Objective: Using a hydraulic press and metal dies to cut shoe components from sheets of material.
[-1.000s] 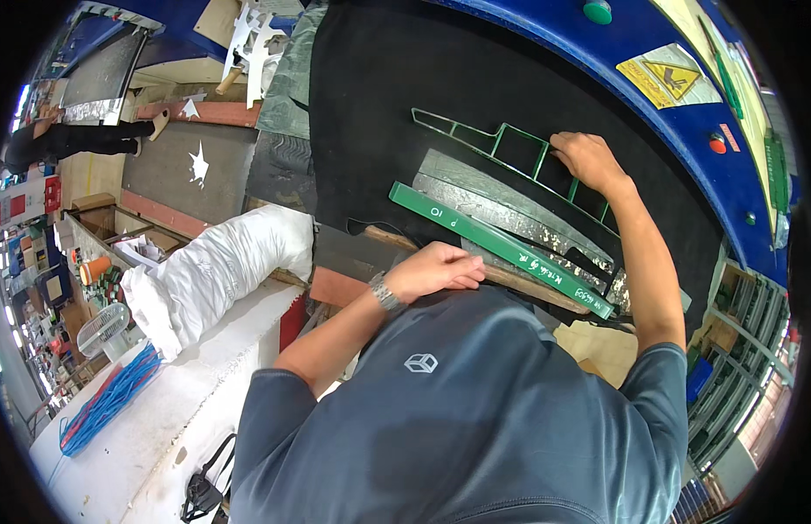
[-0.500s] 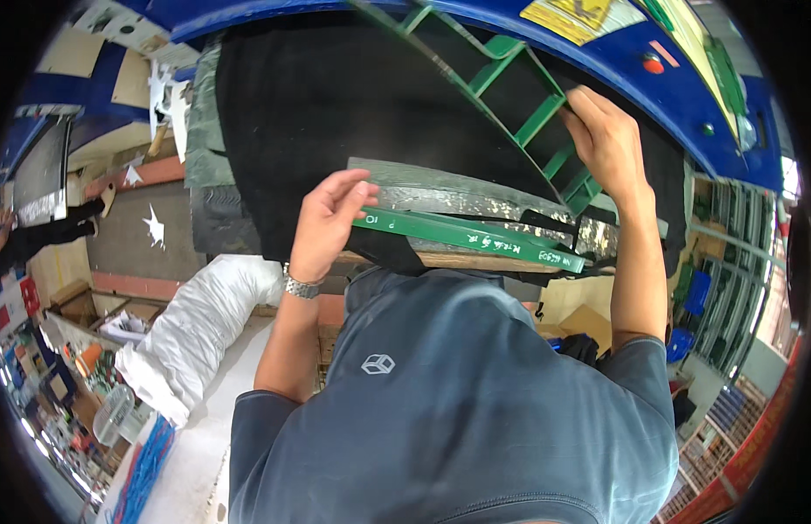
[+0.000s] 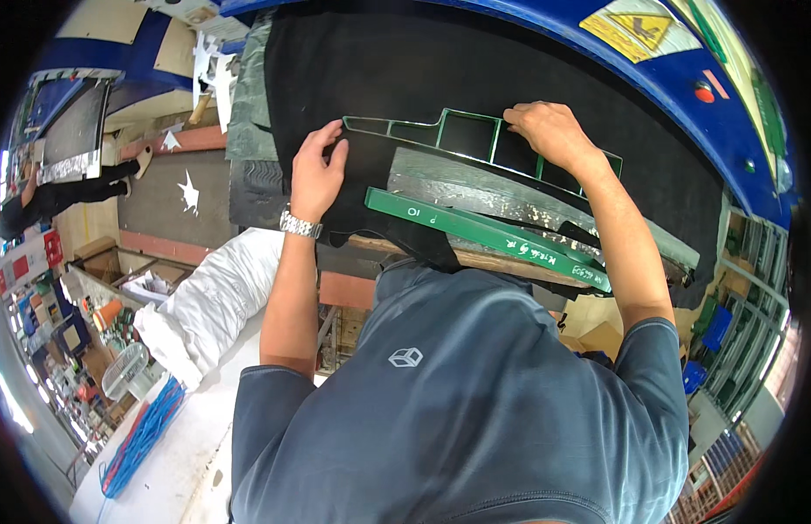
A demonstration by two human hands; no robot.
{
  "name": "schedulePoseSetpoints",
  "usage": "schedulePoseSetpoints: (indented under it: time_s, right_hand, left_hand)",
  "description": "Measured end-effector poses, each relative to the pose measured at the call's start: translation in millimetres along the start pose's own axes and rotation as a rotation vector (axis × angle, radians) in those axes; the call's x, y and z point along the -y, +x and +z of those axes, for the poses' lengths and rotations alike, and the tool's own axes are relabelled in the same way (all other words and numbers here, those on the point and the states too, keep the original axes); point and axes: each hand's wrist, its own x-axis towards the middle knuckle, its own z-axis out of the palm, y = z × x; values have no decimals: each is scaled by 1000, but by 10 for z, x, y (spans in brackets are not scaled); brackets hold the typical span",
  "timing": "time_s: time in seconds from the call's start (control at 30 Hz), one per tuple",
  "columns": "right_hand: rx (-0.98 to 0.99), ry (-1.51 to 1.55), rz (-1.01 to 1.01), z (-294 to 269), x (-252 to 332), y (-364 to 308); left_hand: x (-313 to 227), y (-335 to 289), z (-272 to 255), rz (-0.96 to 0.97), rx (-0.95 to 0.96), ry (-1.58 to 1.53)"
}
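Observation:
An open green metal cutting die (image 3: 493, 140), a narrow frame split into several cells, lies on or just above a black sheet (image 3: 353, 70). My right hand (image 3: 554, 135) grips its far edge right of the middle, and some of the frame is hidden behind that hand and forearm. At the die's pointed left end is my left hand (image 3: 316, 179), its fingertips at the point and the thumb apart. Nearer to me, a long green bar-like piece (image 3: 475, 229) with white handwriting rests along the table edge, beside a worn grey-green board (image 3: 440, 179).
A blue machine body (image 3: 519, 22) with a yellow warning label and red button (image 3: 704, 92) borders the far side. To the left are a white wrapped bundle (image 3: 222, 271), blue strands (image 3: 144, 445), white scraps (image 3: 189, 192) and another person (image 3: 82, 188) in dark clothes.
The die has swung from a steep slant at upper right to lying nearly crosswise before me. My right hand moved left and nearer; my left hand moved out to the die's left end.

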Motion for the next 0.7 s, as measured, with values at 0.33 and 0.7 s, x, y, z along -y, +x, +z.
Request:
schedulePoseSetpoints:
  time_s: [0.33, 0.7]
  right_hand:
    - [-120, 220, 159, 117, -126, -329]
    - [-463, 852, 984, 1003, -461, -2153]
  left_hand:
    - [93, 155, 59, 97, 38, 214]
    - [174, 237, 101, 110, -37, 368]
